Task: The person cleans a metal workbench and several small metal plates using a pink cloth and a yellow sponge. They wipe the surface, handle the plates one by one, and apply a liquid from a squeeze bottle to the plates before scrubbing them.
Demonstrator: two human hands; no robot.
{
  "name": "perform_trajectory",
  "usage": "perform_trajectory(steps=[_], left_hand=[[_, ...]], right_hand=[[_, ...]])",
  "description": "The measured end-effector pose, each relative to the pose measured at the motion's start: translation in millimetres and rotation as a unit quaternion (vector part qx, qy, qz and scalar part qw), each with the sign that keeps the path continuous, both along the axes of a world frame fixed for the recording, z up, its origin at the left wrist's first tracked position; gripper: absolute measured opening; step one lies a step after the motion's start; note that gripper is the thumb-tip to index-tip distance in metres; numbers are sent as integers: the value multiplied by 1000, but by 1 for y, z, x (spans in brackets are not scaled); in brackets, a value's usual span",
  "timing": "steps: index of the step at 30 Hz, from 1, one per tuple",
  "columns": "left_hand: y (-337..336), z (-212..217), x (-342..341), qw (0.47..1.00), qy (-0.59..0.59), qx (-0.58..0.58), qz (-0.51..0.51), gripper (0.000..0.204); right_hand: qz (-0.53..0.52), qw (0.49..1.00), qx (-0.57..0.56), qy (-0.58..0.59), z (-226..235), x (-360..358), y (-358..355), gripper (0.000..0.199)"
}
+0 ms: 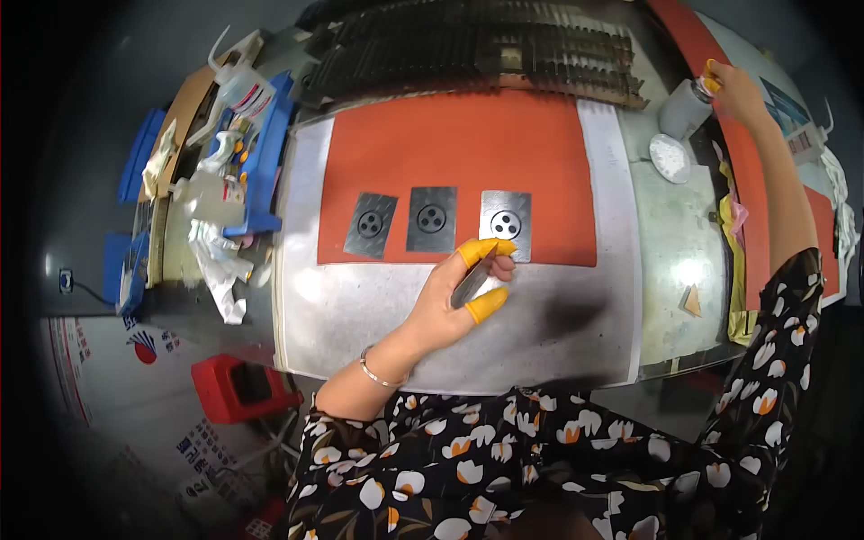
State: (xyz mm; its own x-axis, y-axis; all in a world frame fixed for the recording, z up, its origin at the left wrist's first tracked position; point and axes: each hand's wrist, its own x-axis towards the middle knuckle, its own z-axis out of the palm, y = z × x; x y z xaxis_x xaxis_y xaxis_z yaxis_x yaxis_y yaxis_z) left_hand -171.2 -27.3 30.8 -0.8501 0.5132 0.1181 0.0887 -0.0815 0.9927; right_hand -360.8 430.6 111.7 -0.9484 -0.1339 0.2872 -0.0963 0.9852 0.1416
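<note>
My left hand hovers over the near edge of the orange mat, wearing yellow finger covers. Its thumb and forefinger are apart; a small whitish patch shows between them, and I cannot make out what it is. Just beyond the fingertips lies a bright metal plate with a round three-hole pattern. Two darker plates of the same kind, a middle one and a left one, lie farther left. Reaching far right, my right hand has its covered fingers closed at the top of a grey bottle.
Beside the bottle sits a round white dish. Dark ribbed racks line the back. At left are a blue tray, squeeze bottles and crumpled white cloth. A red stool stands below. A small brown wedge lies at right.
</note>
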Motion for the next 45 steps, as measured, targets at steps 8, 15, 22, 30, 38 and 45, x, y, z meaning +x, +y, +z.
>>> perform_trajectory(steps=[8, 15, 22, 30, 38, 45], left_hand=[[-19, -6, 8, 970, 226, -77, 44, 30], [-29, -2, 20, 958, 281, -52, 25, 32], [-38, -3, 27, 964, 256, -74, 7, 28], [-37, -13, 23, 978, 202, -44, 26, 27], [-35, -12, 22, 987, 155, -37, 26, 22], [-35, -22, 26, 987, 152, -16, 45, 22]], right_hand=[[36, 898, -436, -50, 48, 157, -154, 15], [273, 817, -505, -45, -27, 235, -289, 12], [285, 882, -376, 9, -32, 228, -320, 13], [328, 881, -340, -42, -28, 235, -350, 12], [331, 878, -344, -8, -34, 234, -358, 16], [274, 884, -376, -42, -42, 230, -346, 16]])
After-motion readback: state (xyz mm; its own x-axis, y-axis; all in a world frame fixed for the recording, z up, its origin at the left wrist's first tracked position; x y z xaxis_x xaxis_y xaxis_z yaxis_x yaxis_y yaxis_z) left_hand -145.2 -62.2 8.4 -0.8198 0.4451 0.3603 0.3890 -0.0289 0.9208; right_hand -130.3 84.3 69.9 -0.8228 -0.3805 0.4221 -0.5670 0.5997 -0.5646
